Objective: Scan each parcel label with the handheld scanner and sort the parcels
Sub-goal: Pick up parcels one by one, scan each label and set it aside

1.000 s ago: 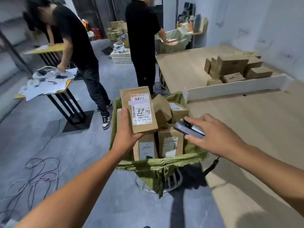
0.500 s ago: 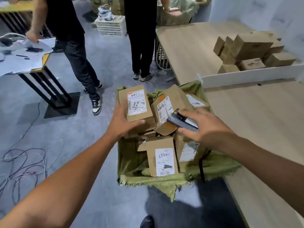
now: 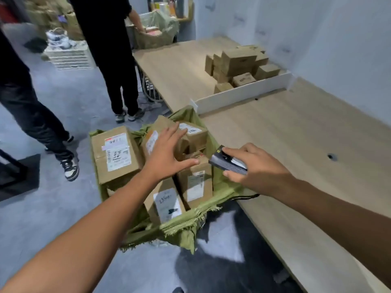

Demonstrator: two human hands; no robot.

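Observation:
A green sack-lined basket (image 3: 211,210) beside the table holds several brown cardboard parcels with white labels. The big parcel (image 3: 115,154) lies label-up at the basket's left. My left hand (image 3: 167,154) hovers open, fingers spread, over the middle parcels (image 3: 151,141) and holds nothing. My right hand (image 3: 251,166) grips a dark handheld scanner (image 3: 227,162) over the basket's right edge, its front facing left toward the parcels. More labelled parcels (image 3: 167,205) stand upright at the front of the basket.
A long wooden table (image 3: 296,144) runs along the right wall, with a white divider board (image 3: 243,95) and a heap of boxes (image 3: 239,64) behind it. Two people in black (image 3: 108,49) stand on the grey floor to the left. Another lined basket (image 3: 154,32) stands further back.
My left hand has let go of the big parcel, which now lies in the basket's left side, and has moved right, open, over the middle parcels. The scanner hand shifted slightly right.

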